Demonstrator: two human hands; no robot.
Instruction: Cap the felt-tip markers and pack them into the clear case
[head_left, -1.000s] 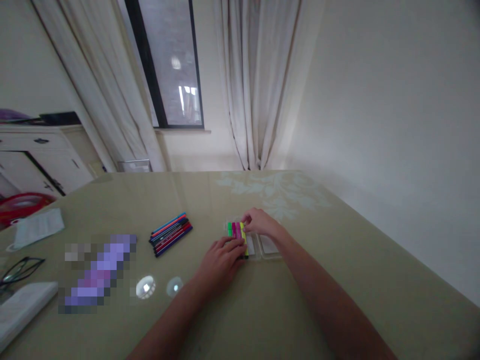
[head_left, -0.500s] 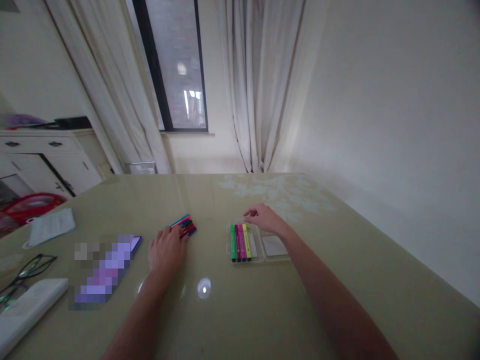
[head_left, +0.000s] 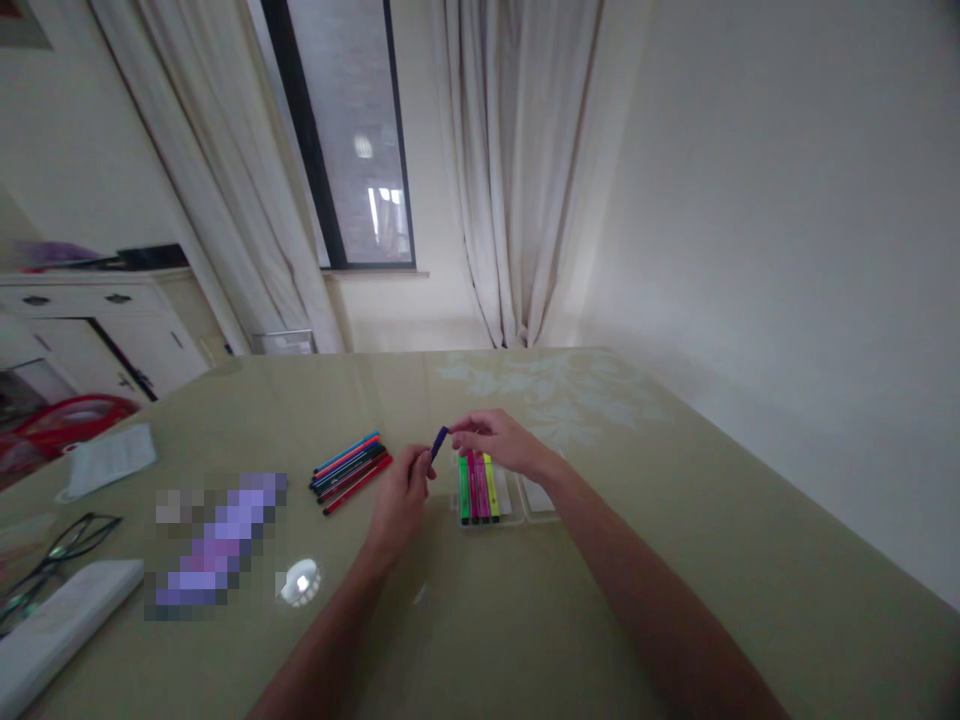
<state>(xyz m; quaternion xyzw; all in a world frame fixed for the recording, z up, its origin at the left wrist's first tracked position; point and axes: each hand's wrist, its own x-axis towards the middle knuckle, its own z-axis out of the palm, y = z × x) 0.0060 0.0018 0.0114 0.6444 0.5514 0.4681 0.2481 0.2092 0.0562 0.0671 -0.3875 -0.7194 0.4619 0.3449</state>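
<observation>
My left hand point(head_left: 405, 492) is closed around a dark purple felt-tip pen point(head_left: 439, 440), holding it tilted with its upper end sticking out. My right hand point(head_left: 491, 438) meets that upper end with thumb and index fingertip in a pinch. Beneath the right hand lies an opened clear plastic case point(head_left: 514, 519). Green, magenta, pink and yellow markers point(head_left: 474, 490) stand side by side in its left half; their tops are partly covered by my fingers. To the left of my left hand is a row of slim felt-tip pens point(head_left: 351, 472) in blue, black and red.
On the left of the glossy table point(head_left: 480, 620) are a blurred-out purple phone point(head_left: 225, 540), eyeglasses point(head_left: 64, 550), a white box-like object point(head_left: 71, 620) and a face mask point(head_left: 112, 458). A wall borders the table's right side.
My left hand has left the row of pens and moved right with a purple pen in it. My right hand has shifted slightly left and down to the pen's end.
</observation>
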